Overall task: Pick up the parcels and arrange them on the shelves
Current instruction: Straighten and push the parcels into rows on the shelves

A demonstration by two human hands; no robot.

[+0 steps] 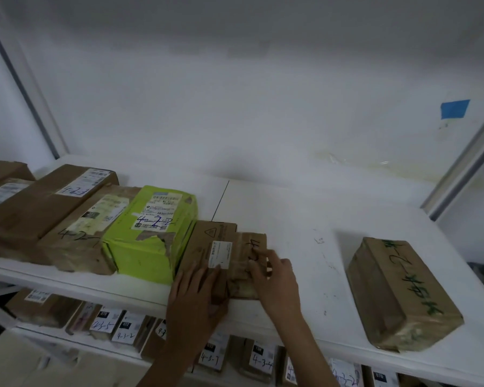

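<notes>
Two small brown parcels lie side by side on the white shelf (305,219), right of a green box (151,233). The left one (207,241) carries a white label, and my left hand (196,297) lies flat on its near end with straight fingers. The right one (249,247) is taped and has dark writing on top. My right hand (274,275) holds its near right corner, fingers curled over the top. Both parcels reach the shelf's front edge.
A row of brown parcels (53,213) fills the shelf left of the green box. Another brown parcel with green writing (400,294) lies at the right. Bare shelf lies between it and my hands. The shelf below holds several labelled parcels (123,325). Metal uprights (464,163) frame the bay.
</notes>
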